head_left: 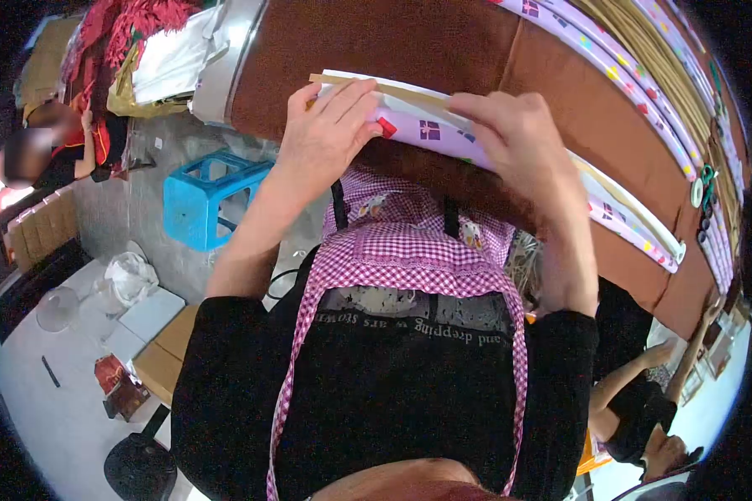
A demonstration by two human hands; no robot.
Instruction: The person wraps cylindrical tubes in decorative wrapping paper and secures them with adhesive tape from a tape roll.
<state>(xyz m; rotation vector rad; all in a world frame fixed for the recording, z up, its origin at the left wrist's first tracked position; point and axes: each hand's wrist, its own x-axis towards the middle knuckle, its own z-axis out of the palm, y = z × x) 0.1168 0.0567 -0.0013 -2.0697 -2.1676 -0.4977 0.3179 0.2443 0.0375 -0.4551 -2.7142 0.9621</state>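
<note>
A roll of lilac gift-wrap paper (430, 132) with printed gift boxes and red marks lies along the front edge of the brown-covered table. A narrow brown strip (418, 93) and a white paper edge run along its top. My left hand (332, 121) is closed over the roll's left end, fingers on top and thumb at the near side. My right hand (514, 138) is slightly blurred, with thumb and fingertips pinched at the right part of the brown strip. To the right, the roll continues past my right wrist, or another lies there; my hand hides the join.
More lilac rolls (618, 75) and a bundle of brown strips (643, 58) lie across the table (376, 37). Green-handled scissors (707, 177) rest at the right. A blue stool (213, 200) stands on the floor to the left. Other people (643, 409) are at both sides.
</note>
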